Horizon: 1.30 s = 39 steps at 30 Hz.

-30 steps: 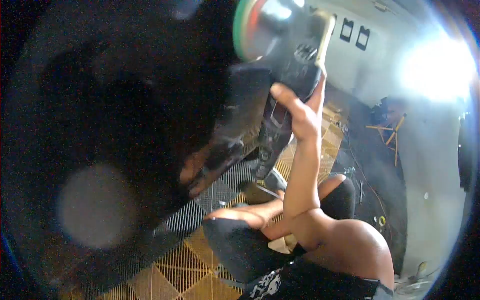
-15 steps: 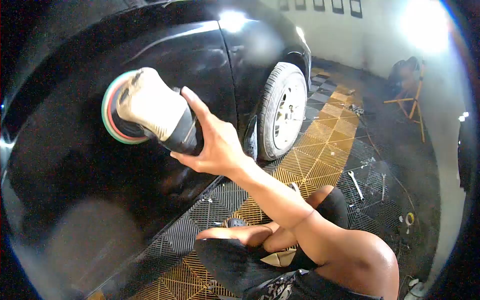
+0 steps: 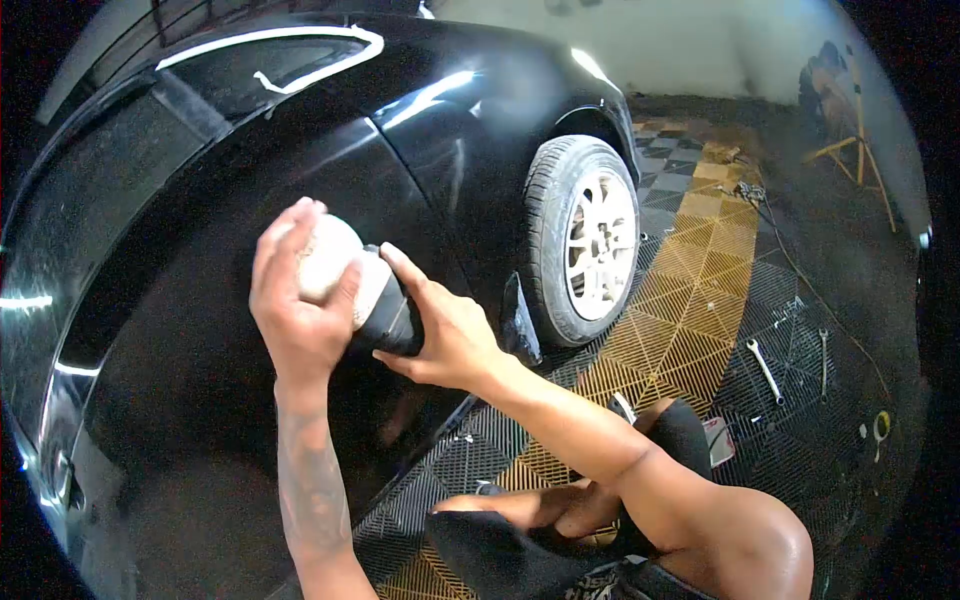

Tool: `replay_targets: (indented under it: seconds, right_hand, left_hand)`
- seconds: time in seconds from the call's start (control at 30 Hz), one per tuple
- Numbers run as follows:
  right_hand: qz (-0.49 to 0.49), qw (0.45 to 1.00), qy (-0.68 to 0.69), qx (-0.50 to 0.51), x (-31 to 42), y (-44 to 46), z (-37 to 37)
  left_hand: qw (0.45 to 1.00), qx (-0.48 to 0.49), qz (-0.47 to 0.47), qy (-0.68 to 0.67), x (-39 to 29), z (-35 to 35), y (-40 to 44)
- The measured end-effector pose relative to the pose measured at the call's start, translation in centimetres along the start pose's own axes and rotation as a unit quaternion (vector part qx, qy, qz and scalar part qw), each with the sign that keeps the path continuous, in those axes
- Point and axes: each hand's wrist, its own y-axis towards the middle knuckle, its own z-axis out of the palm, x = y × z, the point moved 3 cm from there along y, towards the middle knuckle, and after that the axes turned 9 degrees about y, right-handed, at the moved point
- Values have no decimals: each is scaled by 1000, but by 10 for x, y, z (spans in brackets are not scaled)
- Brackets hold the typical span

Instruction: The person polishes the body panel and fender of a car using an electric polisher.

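Note:
A polisher [image 3: 392,322] with a pale head and a dark rear body is held up against the side of a black car [image 3: 420,130]. My left hand [image 3: 305,300] is wrapped over the polisher's pale head, fingers curled on top and thumb at the near side. Around the dark rear end of the tool, my right hand [image 3: 448,335] grips with thumb and fingers. The round pad is hidden behind the tool and my left hand, so contact with the panel cannot be seen.
A wheel [image 3: 600,240] with pale spokes stands to the right of my right hand. Wrenches [image 3: 766,370] lie on the grid floor tiles [image 3: 690,290]. A cable [image 3: 820,295] runs along the floor at right, near a yellow stand [image 3: 858,150] and a roll of tape [image 3: 881,428].
My left hand has come into view and closed over the polisher's head. The pad, visible before, is now hidden. The view has shifted, showing more of the car's windows.

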Motion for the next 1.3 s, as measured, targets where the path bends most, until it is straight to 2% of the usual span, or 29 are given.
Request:
replay_targets:
  seconds: [0.07, 0.1, 0.2, 0.27, 0.3, 0.37, 0.43, 0.47, 0.53, 0.6, 0.63, 0.73, 0.8, 0.97, 1.0, 1.07, 1.1, 1.3]
  right_hand:
    - [7, 1000, -4, -3, -4, 5, -7]
    - [12, 1000, 1, -2, -6, 7, -10]
    - [31, 999, 7, 12, -19, 12, -17]
    - [-101, 985, 140, -16, -34, 7, -30]
    - [-19, 973, 225, 58, -42, -5, -43]
    - [16, 974, 204, 101, -83, -46, -49]
    - [128, 956, 258, 62, -128, -88, -34]
    - [131, 948, 288, 31, -127, -90, -36]
    - [170, 936, 305, 46, -122, -82, -48]
    - [190, 944, 266, 35, -137, -76, -69]
    - [164, 952, 258, 4, -150, -73, -80]
    - [218, 944, 249, 18, -161, -62, -126]
    - [220, 943, 247, 9, -168, -61, -144]
    - [219, 948, 232, -23, -187, -85, -149]
    - [283, 934, 220, -11, -192, -90, -152]
    - [126, 977, 158, -63, -196, -89, -151]
    - [184, 968, 172, -21, -197, -96, -153]
    - [207, 957, 196, -56, -202, -108, -135]
  left_hand:
    - [986, -25, -110, -124, 11, 19, 9]
    - [976, -29, -136, -169, 11, 27, 11]
    - [981, -35, -121, -148, 18, 37, 20]
    - [980, -23, -122, -157, 25, 42, 34]
    - [978, -22, -128, -161, 27, 44, 44]
    - [974, -20, -136, -178, 34, 52, 63]
    - [971, -24, -147, -189, 33, 67, 86]
    - [967, -10, -155, -203, 33, 79, 95]
    - [966, 23, -145, -211, 31, 104, 110]
    - [961, 13, -136, -242, 29, 130, 120]
    - [961, 12, -128, -245, 33, 142, 125]
    - [943, -13, -126, -309, 21, 175, 136]
    - [936, 14, -143, -320, 16, 193, 140]
    - [946, 26, -138, -294, -2, 227, 127]
    - [945, 28, -139, -295, -8, 229, 121]
    - [946, 33, -122, -298, -15, 233, 114]
    - [942, 42, -129, -307, -16, 237, 109]
    - [930, 91, -110, -337, -20, 255, 102]
